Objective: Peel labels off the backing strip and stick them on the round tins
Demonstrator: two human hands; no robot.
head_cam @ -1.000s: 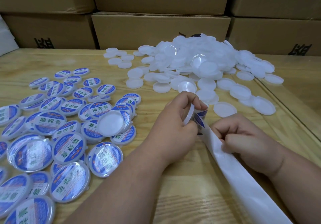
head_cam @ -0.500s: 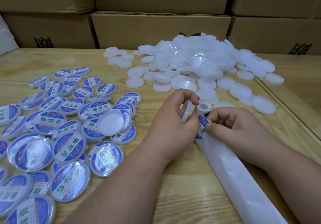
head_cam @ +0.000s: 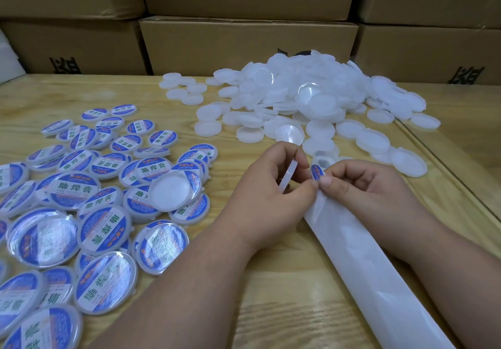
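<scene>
Peeling the next label off the backing strip.
Right hand pinches it; left hand grips a blank tin edge-on. I'd peel slowly, then centre it.

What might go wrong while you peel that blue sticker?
The label is pinched small between the right hand fingers and could fold onto itself. The left hand holds the plain tin edge-on, so it may go on crooked. The loose backing strip could slide on the table.
</scene>
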